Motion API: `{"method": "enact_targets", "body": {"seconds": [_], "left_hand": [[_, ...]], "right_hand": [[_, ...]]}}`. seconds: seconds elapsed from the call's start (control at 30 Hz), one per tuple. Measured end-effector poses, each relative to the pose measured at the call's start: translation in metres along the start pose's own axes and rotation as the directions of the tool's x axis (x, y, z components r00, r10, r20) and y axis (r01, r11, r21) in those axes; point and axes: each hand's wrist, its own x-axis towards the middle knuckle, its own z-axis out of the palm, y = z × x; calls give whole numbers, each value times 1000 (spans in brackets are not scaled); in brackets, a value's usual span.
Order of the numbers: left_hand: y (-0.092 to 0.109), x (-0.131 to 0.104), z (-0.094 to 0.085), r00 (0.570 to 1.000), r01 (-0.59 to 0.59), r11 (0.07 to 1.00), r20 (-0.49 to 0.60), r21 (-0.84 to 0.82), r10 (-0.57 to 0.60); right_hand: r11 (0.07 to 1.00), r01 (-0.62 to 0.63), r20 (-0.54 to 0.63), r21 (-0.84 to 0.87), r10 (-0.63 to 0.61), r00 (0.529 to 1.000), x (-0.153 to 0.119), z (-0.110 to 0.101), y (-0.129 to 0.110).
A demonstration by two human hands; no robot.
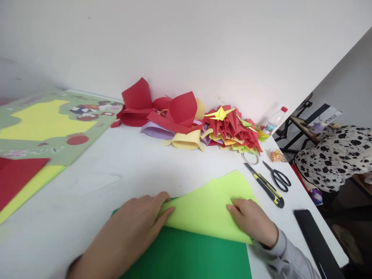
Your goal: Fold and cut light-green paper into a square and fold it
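A folded yellow-green paper (203,209) lies over a green sheet (194,255) at the front of the white table. My left hand (133,228) pinches the left tip of the yellow-green paper between thumb and fingers. On the paper's right part rests my right hand (252,219), its thumb and fingers closed on the paper. Some of the green sheet is hidden under the paper and my left hand.
Scissors (280,178), a box cutter (266,186), a tape roll (250,157) and a black bar (318,244) lie right. Red paper shapes (183,112), folded stars (229,128) and a bottle (273,122) line the wall. A patterned board (66,149) is left; a person (343,155) stands right.
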Motion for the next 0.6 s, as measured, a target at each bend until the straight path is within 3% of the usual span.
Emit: {"method": "enact_targets", "body": {"seconds": [0.07,0.13,0.17,0.33,0.6], "left_hand": [[15,-9,11,972,-71,962,-200,264,127],[33,-21,25,896,-214,907,-296,363,330],[41,-27,32,877,-253,895,-304,367,373],[60,-50,60,897,-308,915,-239,261,371],[50,-51,62,903,-315,902,-197,296,381]], "right_hand": [[998,-10,-13,-65,9,1000,-1,1,-1],[997,-8,-10,-81,7,1000,0,3,0],[997,-7,0,-76,7,1000,0,3,0],[999,-19,29,-41,20,999,-1,5,4],[1000,-25,115,13,24,993,-9,2,8]]}}
